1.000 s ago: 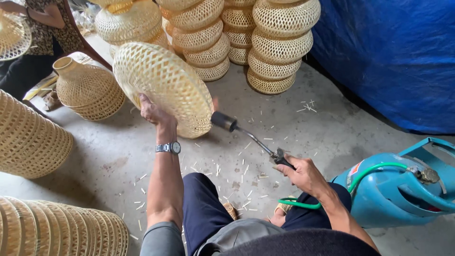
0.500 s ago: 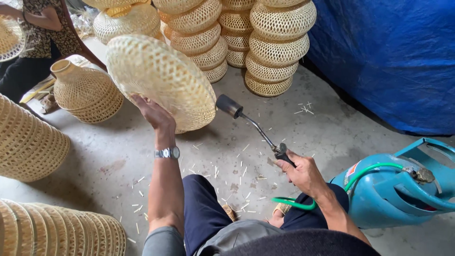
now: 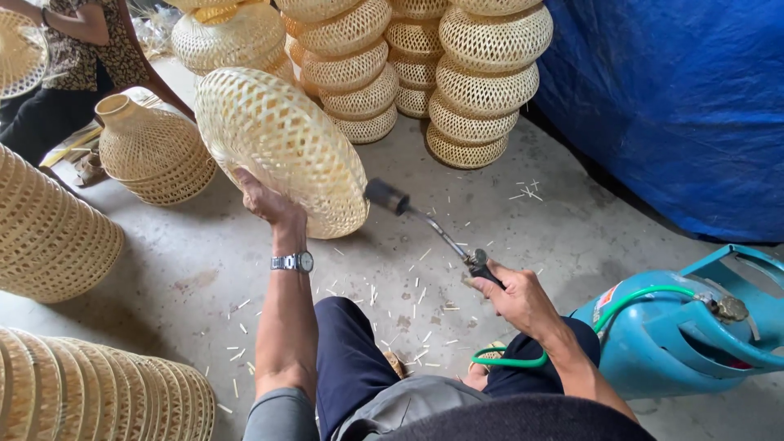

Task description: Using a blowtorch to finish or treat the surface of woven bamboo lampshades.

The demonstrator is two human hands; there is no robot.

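My left hand (image 3: pixel 263 198), with a metal watch on its wrist, holds a round woven bamboo basket (image 3: pixel 282 147) up off the floor by its lower edge. My right hand (image 3: pixel 518 296) grips the handle of a gas torch (image 3: pixel 425 220). The torch's dark nozzle points up and left, close to the basket's right side. A green hose (image 3: pixel 645 292) runs from the torch side to a blue gas cylinder (image 3: pixel 690 335) lying at my right. My knees in dark trousers are below.
Tall stacks of woven baskets (image 3: pixel 482 73) stand behind, and more baskets (image 3: pixel 49 237) lie at the left. A seated person (image 3: pixel 65 65) is at the top left. A blue tarp (image 3: pixel 678 98) hangs at the right. Bamboo splinters litter the concrete floor (image 3: pixel 523 229).
My left hand has lifted and turned the basket slightly up and left. The torch nozzle has risen and stays close to the basket's right edge.
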